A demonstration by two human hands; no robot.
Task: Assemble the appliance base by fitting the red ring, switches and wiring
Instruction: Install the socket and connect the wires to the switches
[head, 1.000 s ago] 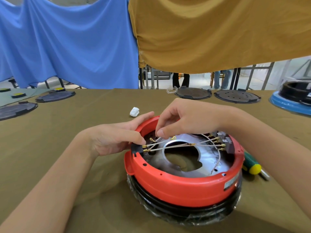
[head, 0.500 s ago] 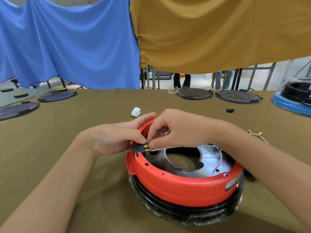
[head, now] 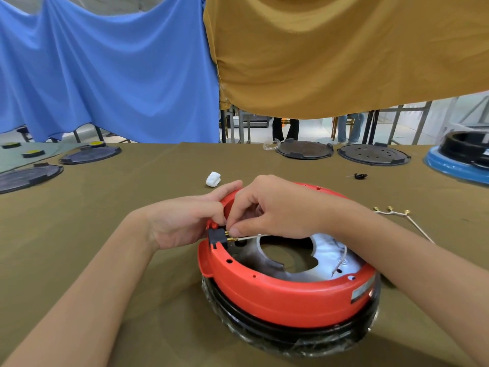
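Note:
The red ring (head: 285, 295) sits on a black base wrapped in clear film (head: 291, 337), near the table's front. Inside lies a silver metal plate (head: 330, 268) with a round hole. A black switch (head: 217, 237) is set in the ring's left rim. My left hand (head: 182, 223) grips the ring's rim beside that switch. My right hand (head: 272, 207) pinches a white wire (head: 248, 237) by its brass terminal at the switch's pins. My right forearm hides the ring's far right side.
A loose wire bundle with brass terminals (head: 397, 214) lies right of the ring. A small white part (head: 213, 179) and a small black part (head: 360, 176) lie beyond. Dark round plates (head: 304, 151) and a blue-rimmed base (head: 460, 165) stand along the far edge.
My right hand has moved left from the ring's middle to the black switch, taking the wire end with it. The left hand has stayed on the rim.

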